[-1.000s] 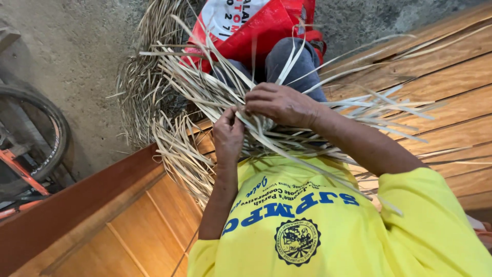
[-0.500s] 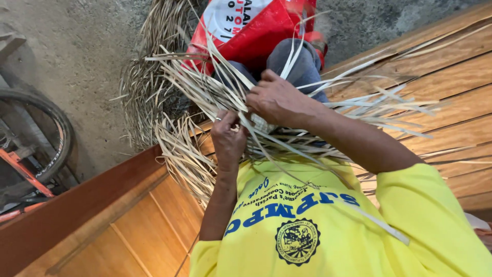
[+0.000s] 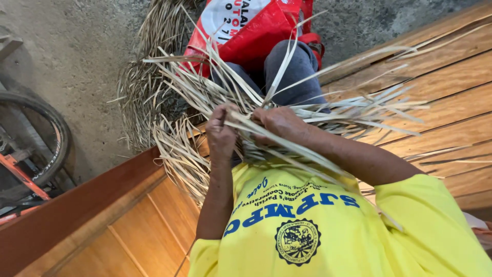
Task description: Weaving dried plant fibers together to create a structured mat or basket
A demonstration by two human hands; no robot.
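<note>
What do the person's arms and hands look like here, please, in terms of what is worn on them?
Both arms come out of a bright yellow T-shirt with short sleeves that end near the elbows and blue printing with a round dark emblem on the front. The forearms are bare. The left hand and the right hand wear no gloves; no watch or bracelet shows at the wrists.

A wooden plank bench [image 3: 441,87] of warm orange-brown boards runs from 7 o'clock up to 2 o'clock, with a darker red-brown edge board [image 3: 77,205] along its 9 o'clock side. Loose pale dried leaf strips [image 3: 451,38] lie directly on the planks toward 2 o'clock. Beyond it, at 11 o'clock, the grey concrete floor [image 3: 77,56] carries a heap of dried strips [image 3: 148,92].
</note>
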